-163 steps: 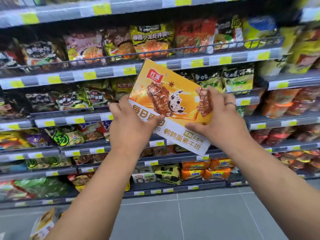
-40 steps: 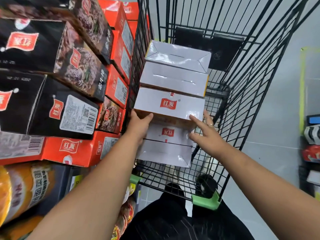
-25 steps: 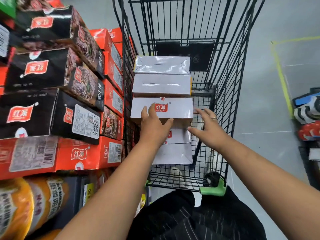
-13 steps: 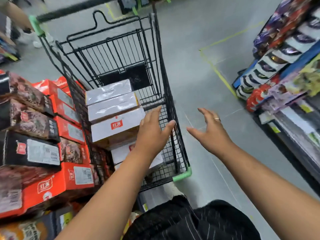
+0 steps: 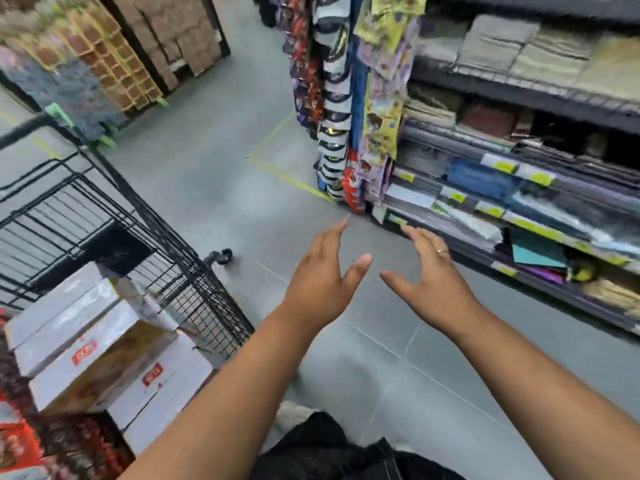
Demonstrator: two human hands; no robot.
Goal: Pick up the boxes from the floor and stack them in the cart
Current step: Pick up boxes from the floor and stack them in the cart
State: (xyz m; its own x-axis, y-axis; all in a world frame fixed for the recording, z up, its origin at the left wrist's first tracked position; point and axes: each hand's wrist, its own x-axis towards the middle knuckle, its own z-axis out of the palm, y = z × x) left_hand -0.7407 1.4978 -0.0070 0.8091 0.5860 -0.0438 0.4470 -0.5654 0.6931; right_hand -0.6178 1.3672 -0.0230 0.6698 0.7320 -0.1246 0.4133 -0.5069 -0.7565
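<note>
Well, I have only the head camera to go on, and it looks down an aisle across a grey floor. Both hands are held out over that floor, to the right of the cart and not touching it. The left hand is spread wide with fingers straight and thumb out, and it grips nothing. The right hand, just beside it, is spread the same way with the fingers slightly bent. It is empty too, and a ring shows on one finger. The thumbs point toward each other without meeting.

The boxes sit inside the black wire cart at lower left, pale-sided with small red labels, stacked in stepped tiers. Motion smears the frame, so I would say at least four but cannot count them surely. One cart wheel rests on the floor. Red and black cartons are packed just left of the cart.

To the right, shelves carry flat goods behind yellow price tags, and hanging packets cover their end. A yellow line runs along the floor near them.
</note>
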